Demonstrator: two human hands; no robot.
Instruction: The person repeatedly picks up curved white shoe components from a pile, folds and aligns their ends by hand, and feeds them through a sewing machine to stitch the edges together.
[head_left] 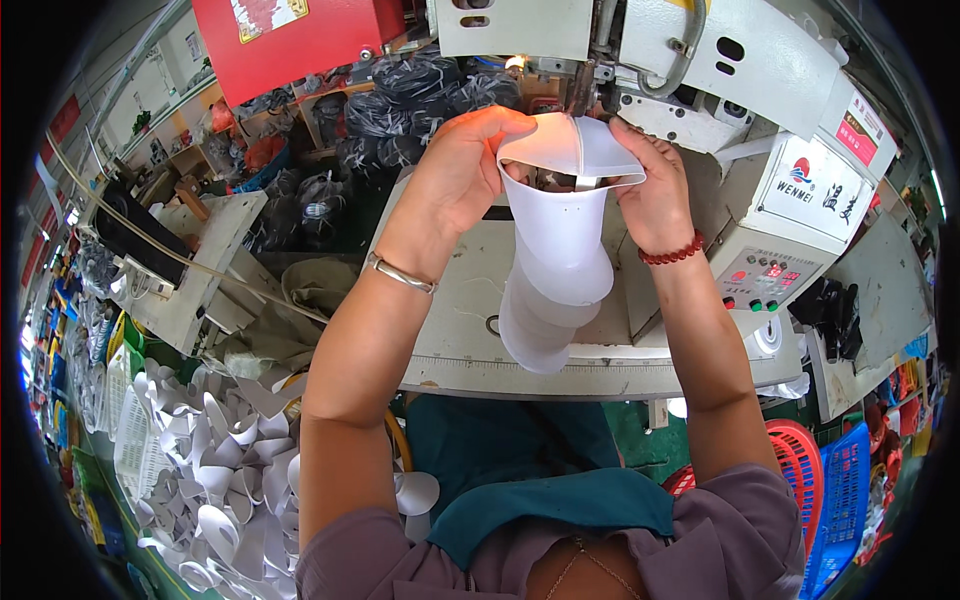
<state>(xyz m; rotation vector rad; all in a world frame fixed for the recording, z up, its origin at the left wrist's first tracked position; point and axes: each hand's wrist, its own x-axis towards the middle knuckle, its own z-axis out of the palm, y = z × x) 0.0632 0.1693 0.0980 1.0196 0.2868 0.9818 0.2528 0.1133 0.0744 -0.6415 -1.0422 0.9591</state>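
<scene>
A white shoe upper with a seam down its middle is held up under the machine head. My left hand grips its left edge, thumb and fingers closed on it. At the opposite edge, my right hand pinches the material. More white uppers hang below in a string, overlapping one another down to the front of the machine table. A metal part of the machine shows inside the upper's opening. How the upper sits on that part is partly hidden.
A control box with buttons stands right of the machine, and a red box hangs upper left. Many loose white uppers are heaped at lower left. Red and blue baskets stand at lower right. Black bundles lie behind.
</scene>
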